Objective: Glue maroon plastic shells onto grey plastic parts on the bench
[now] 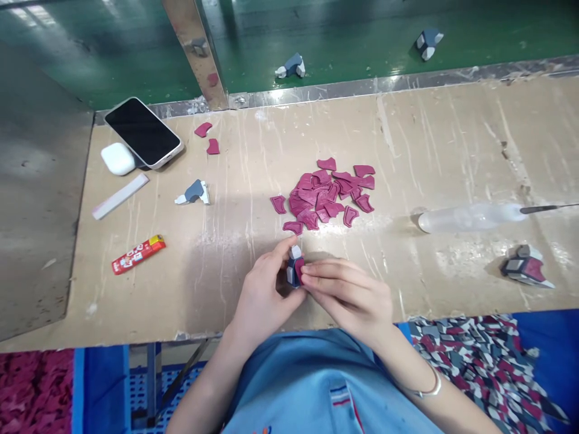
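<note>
At the lower centre of the frame, my left hand (265,292) closes around the dark-and-white part (291,275), likely to steady it, while my right hand (357,293) pinches a magenta piece (299,270) against its side. The magenta pile (312,194) sits just beyond, I judge for short reaches; the translucent bottle (474,217) lies at right, clear of my fingers.

The held part (295,270) is partly hidden; the right edge cuts the nozzle (543,209).
</note>
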Available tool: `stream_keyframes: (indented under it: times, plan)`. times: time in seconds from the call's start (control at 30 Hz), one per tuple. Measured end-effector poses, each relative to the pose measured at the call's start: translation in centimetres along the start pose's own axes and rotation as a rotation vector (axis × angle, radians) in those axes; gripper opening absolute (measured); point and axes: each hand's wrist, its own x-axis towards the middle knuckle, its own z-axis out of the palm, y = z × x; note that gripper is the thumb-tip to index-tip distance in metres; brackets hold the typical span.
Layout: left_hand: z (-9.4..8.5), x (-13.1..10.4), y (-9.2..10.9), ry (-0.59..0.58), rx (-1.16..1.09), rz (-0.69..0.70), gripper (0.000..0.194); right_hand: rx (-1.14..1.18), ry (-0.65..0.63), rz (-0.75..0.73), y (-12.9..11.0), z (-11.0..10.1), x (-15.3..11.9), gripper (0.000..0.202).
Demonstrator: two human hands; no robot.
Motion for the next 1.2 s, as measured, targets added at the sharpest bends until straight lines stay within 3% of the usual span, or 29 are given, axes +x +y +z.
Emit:
stream_keyframes:
  times: [0.17,0.37,0.43,0.5,0.6,0.73,1.0,1.2]
  plan:
    - [-0.1,-0.3,-0.2,-0.021,-0.088,-0.048,0.068,0.129,-0.008,0.107,0.3,0.3,0.5,0.026]
    - [-0.8,-0.8,0.9,-0.132,-0.625,-0.004,0.068,0.01,0.005,0.025,-0.8,-0.1,0.9,0.033]
    - [-0.9,-0.8,1.3,-0.109,-0.773,-0.023,0.064,0.037,-0.022,0.03,-1.2,-0.2,0.8,0.042]
    - [-0.7,-0.6,1.7,-0.061,-0.863,-0.085,0.058,0.138,-0.032,0.094,-1.6,0.0,0.6,0.049]
    - [-0.4,-0.4,2.1,-0.032,-0.946,-0.153,0.05,0.323,0.071,0.248,-1.9,0.7,0.0,0.049]
    - [-0.3,-0.2,2.1,-0.051,-1.015,-0.206,0.048,0.359,0.178,0.302,-1.8,1.5,-0.6,0.043]
    - [0.1,-0.3,1.6,-0.018,-0.972,-0.195,0.05,0.23,0.161,0.173,-1.6,1.4,-0.1,0.026]
    - [0.0,-0.4,1.7,-0.039,-0.928,-0.156,0.047,0.224,0.16,0.185,-1.5,1.4,-0.2,0.024]
